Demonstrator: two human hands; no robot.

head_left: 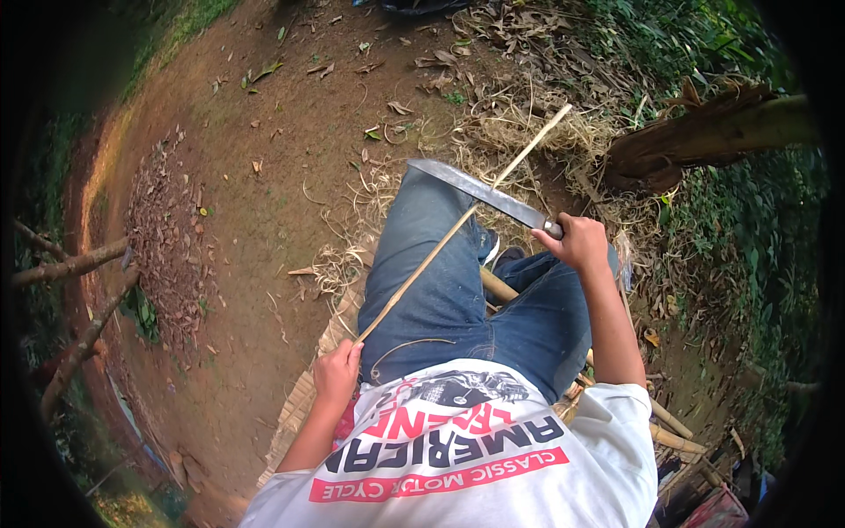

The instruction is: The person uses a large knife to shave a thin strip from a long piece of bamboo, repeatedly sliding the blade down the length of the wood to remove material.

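A long, thin strip of bamboo (422, 266) slants from my lap up and away to the right. Its near end is pinched in my left hand (336, 373), beside my left hip. My right hand (581, 242) is wrapped round the handle of a machete (519, 209), above my right knee. The broad grey blade points left and lies across the strip, over my left knee. The strip passes under the blade, and its far end sticks out beyond it. A thin curled shaving (400, 348) rests on my jeans.
Pale curly shavings (563, 136) are heaped ahead of my knees. A thick plant trunk (704, 136) stands at the right. Bamboo poles (673, 422) lie by my right side, and a woven mat (295, 405) is under me. Branches (75, 264) cross at the far left.
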